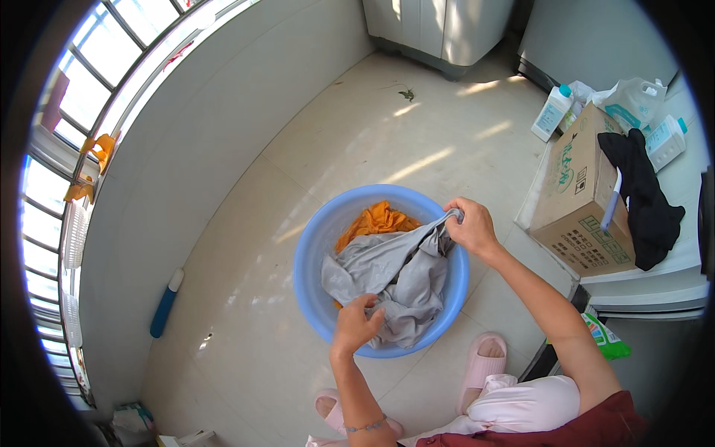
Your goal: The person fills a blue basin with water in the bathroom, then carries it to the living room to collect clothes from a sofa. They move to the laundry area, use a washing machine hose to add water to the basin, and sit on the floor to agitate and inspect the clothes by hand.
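On the floor before me stands a blue plastic basin [313, 279] holding wet-looking laundry. A grey garment [357, 260] fills most of it, bunched up on the near right side. Behind that, an orange cloth [382, 219] lies crumpled against the far wall. My right hand [473, 226] pinches an edge of the grey garment and lifts it to the basin's right rim, stretching the fabric taut. Over the near left part of the basin, my left hand [357, 324] is spread with fingers apart, close above the grey cloth. Whether its fingertips touch the fabric is hard to tell.
A cardboard box [570, 190] with a black garment [642, 207] on it stands at right, beside white bottles [552, 114]. A washing machine [441, 28] is at the back. A blue cylindrical object [166, 304] leans by the left wall [184, 139]. My pink slippers [485, 363] are near the basin.
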Tool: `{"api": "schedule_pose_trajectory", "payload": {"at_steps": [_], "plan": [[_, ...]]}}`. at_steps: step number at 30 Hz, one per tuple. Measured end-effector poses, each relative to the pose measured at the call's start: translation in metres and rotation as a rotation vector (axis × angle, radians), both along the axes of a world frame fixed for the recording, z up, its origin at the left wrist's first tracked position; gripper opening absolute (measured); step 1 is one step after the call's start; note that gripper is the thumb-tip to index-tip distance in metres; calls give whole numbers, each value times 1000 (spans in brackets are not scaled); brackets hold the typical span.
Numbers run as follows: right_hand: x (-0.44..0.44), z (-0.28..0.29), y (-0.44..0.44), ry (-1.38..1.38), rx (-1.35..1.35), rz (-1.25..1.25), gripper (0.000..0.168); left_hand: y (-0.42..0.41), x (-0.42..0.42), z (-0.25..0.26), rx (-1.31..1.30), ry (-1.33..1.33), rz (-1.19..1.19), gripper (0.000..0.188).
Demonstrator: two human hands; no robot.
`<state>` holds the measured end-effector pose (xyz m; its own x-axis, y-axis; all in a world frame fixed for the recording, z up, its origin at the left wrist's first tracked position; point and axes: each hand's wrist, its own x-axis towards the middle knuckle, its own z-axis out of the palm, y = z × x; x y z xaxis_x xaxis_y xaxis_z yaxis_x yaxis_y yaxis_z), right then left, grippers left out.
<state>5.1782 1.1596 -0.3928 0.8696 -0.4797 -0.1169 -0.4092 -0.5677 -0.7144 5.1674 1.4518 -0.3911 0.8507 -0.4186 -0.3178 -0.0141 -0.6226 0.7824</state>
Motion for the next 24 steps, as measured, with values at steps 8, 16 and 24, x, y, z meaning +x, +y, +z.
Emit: {"api": "schedule_pose_trajectory", "payload": {"at_steps": [8, 16, 24], "plan": [[-7, 4, 69, -295, -445, 585, 36, 19, 16, -51, 347, -220, 489, 44], [-8, -2, 73, -29, 281, 466, 12, 14, 23, -68, -336, 639, 804, 29], [-16, 70, 22, 51, 430, 817, 22, -24, 28, 25, -1187, 440, 778, 12]]}}
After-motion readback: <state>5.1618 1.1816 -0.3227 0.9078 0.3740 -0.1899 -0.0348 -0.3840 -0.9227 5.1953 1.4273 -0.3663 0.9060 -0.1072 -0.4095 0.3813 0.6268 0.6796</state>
